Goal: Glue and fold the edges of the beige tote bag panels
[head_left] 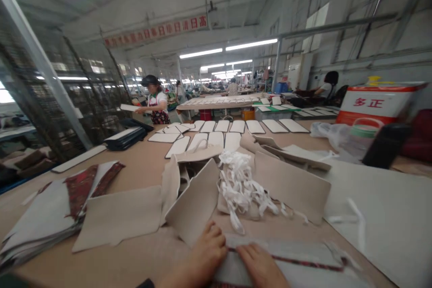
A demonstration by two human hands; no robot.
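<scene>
My left hand [206, 248] and my right hand [259, 264] rest side by side at the bottom edge, fingers pressed down on a grey fabric piece with a dark red patterned strip [297, 262]. The left hand's fingers are curled at the strip's left end; the right hand lies flatter on the cloth. Just beyond the hands stand folded beige fabric panels [197, 204] and a tangled heap of white ribbon straps [241, 186]. Another beige panel [292, 186] leans to the right of the straps.
A stack of grey and red patterned pieces [57, 209] lies at the left, a flat beige sheet [119, 216] beside it. Rows of white cut panels [229, 127] cover the table's far part. A red-and-white can [378, 103], a dark bottle [384, 144] and a clear bag [332, 137] stand at the right. A person [155, 101] works further back.
</scene>
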